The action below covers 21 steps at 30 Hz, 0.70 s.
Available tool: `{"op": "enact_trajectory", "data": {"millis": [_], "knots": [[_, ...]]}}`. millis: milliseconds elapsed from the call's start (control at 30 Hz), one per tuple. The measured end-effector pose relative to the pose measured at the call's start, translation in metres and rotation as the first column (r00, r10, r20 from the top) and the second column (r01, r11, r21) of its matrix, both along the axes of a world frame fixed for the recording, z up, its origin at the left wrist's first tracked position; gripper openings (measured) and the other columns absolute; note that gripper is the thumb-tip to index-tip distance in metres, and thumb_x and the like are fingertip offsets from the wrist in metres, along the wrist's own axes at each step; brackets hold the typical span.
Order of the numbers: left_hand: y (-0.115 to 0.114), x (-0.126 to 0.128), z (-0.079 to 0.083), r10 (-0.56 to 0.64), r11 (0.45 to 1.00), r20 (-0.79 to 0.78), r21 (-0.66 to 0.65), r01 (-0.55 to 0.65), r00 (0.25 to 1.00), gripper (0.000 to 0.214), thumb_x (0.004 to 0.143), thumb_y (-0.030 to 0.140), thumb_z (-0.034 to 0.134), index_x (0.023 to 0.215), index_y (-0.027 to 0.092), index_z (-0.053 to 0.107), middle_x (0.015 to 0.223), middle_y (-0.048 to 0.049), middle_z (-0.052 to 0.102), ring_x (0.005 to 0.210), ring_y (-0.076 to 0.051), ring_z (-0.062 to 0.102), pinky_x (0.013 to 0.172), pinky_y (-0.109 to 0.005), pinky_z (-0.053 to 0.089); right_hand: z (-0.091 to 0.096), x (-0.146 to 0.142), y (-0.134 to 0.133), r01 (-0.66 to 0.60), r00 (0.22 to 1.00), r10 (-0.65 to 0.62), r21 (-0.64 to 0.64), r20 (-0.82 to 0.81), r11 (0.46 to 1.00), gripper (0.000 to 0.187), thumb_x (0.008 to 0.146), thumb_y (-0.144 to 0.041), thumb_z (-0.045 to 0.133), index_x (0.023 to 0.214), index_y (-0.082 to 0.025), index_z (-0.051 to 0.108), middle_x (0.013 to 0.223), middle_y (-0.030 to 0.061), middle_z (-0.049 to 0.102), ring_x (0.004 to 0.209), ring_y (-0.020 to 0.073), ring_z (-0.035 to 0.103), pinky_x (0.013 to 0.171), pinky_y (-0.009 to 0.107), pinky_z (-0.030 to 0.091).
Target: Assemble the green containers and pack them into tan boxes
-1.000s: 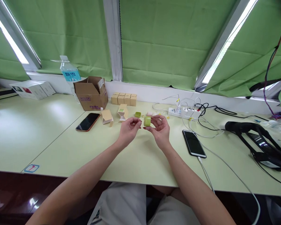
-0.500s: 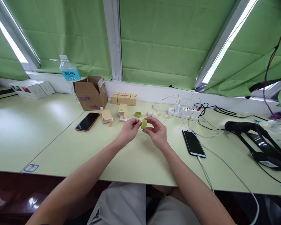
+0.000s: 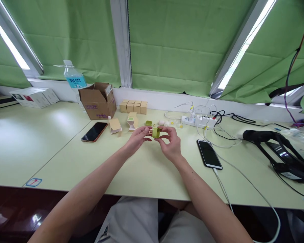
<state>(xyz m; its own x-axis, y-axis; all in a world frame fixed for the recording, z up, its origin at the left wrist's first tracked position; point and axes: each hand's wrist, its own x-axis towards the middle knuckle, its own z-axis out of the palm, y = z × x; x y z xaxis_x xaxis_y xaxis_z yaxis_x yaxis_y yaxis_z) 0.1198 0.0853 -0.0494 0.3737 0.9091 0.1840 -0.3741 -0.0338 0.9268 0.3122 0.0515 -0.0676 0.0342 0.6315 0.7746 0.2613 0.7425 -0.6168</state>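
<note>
A small yellow-green case piece [image 3: 156, 132], hollow with its opening turned to the right, is held above the table. My right hand [image 3: 171, 141] grips it from the right between thumb and fingers. Close by on its left, my left hand [image 3: 138, 139] has curled fingers around a tiny pale loop-like thing [image 3: 150, 132], too small to name. Behind the hands lies a second yellow-green piece [image 3: 148, 123], like a small open tray. Small pale rounded pieces [image 3: 162, 123] and clear bits with yellow centres [image 3: 179, 125] lie to its right.
Opened small cartons [image 3: 115, 125] stand left of the hands, with a phone [image 3: 94, 131] beyond. A cardboard box [image 3: 98, 101] and several small boxes [image 3: 133, 107] are at the back. On the right are a power strip [image 3: 200, 120], a charging phone [image 3: 209, 154], cables and a black headset-like frame [image 3: 281, 155].
The yellow-green case piece has been turned so that its hollow side shows. My left hand has shifted slightly and its fingers have spread a little beside the piece.
</note>
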Motion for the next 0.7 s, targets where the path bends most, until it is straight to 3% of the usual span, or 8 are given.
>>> {"op": "enact_trajectory", "data": {"millis": [133,267,400,567,700], "knots": [[-0.0025,0.0027,-0.0008,-0.113,0.994,0.028,0.012,0.112,0.993,0.046,0.09,0.058,0.087,0.106,0.015,0.082,0.106,-0.013,0.082,0.094,-0.023,0.077,0.085,-0.035,0.062,-0.0041,0.0003,0.0008,0.063,0.982,-0.087,0.138,0.17,0.988,0.014,0.103,-0.024,0.069,0.117,-0.028,0.069,0.136,0.0108,0.077,0.118,0.0251,0.078,0.084,0.041,0.076],[-0.0013,0.0044,-0.0053,-0.105,0.994,0.049,-0.013,0.106,0.993,0.038,0.087,0.049,0.093,0.101,0.015,0.082,0.1,-0.0105,0.082,0.09,-0.021,0.078,0.087,-0.034,0.063,-0.0036,0.0003,0.0004,0.107,0.958,-0.161,0.228,0.236,0.968,0.022,0.103,-0.019,0.064,0.122,-0.029,0.072,0.138,0.0129,0.077,0.126,0.0289,0.075,0.084,0.045,0.075],[0.0,0.0054,-0.0085,-0.092,0.992,0.066,-0.082,0.097,0.994,0.029,0.084,0.035,0.097,0.097,0.013,0.082,0.097,-0.0097,0.081,0.089,-0.019,0.078,0.091,-0.033,0.062,-0.0028,-0.0002,-0.0007,0.12,0.931,-0.216,0.311,0.295,0.943,0.028,0.103,-0.015,0.062,0.124,-0.03,0.074,0.138,0.0135,0.076,0.125,0.031,0.074,0.098,0.054,0.071],[-0.001,0.0041,-0.0065,-0.109,0.987,0.102,-0.108,0.12,0.989,0.025,0.086,0.032,0.094,0.1,0.013,0.084,0.098,-0.01,0.081,0.092,-0.019,0.077,0.092,-0.034,0.062,-0.0047,-0.0001,-0.0007,0.111,0.923,-0.201,0.271,0.329,0.956,0.032,0.105,-0.017,0.061,0.129,-0.032,0.076,0.14,0.015,0.074,0.128,0.0327,0.072,0.088,0.051,0.072],[-0.0026,0.0025,-0.0025,-0.157,0.979,0.188,-0.102,0.178,0.969,0.03,0.085,0.039,0.094,0.097,0.014,0.084,0.098,-0.0092,0.08,0.092,-0.02,0.076,0.089,-0.035,0.063,-0.0051,0.0003,0.0003,0.142,0.911,-0.24,0.292,0.335,0.946,0.034,0.106,-0.019,0.059,0.131,-0.032,0.077,0.139,0.0147,0.073,0.127,0.0315,0.072,0.082,0.046,0.073]]}}
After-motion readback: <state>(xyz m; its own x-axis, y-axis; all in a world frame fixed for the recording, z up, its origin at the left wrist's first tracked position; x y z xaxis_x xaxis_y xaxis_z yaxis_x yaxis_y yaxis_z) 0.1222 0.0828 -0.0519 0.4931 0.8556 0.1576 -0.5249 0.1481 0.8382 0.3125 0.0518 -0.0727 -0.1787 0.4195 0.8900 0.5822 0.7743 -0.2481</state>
